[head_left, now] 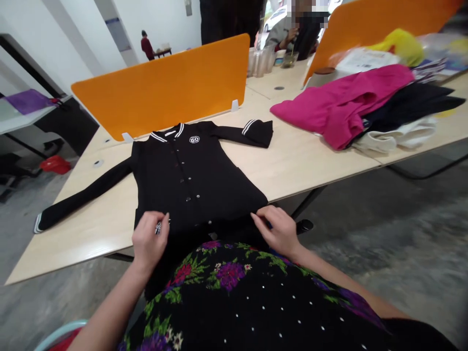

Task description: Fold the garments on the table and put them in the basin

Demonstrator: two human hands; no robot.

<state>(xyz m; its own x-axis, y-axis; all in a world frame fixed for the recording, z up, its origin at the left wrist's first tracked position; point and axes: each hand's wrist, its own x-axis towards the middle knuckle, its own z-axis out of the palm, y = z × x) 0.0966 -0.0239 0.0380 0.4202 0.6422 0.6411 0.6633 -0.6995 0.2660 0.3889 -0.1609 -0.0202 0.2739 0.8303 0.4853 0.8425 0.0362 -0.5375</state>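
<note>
A black snap-front jacket [171,170] lies spread face up on the wooden table, its collar at the far side and its lower edge hanging toward me over the near edge. White stripes mark the collar and cuffs, and a round white badge sits on the chest. The sleeve on the left stretches out straight; the one on the right is bent near its cuff. My left hand [149,239] is closed on the jacket's lower left corner, beside a white print. At the lower right corner, my right hand [276,229] pinches the hem between thumb and fingers.
An orange divider [164,87] stands behind the jacket. To the right, a pile holds a pink garment [343,102], dark clothing [405,107] and a cream garment [398,136]. Plastic cups [261,61] stand farther back, near a seated person. A light-blue-rimmed basin [60,334] is at lower left.
</note>
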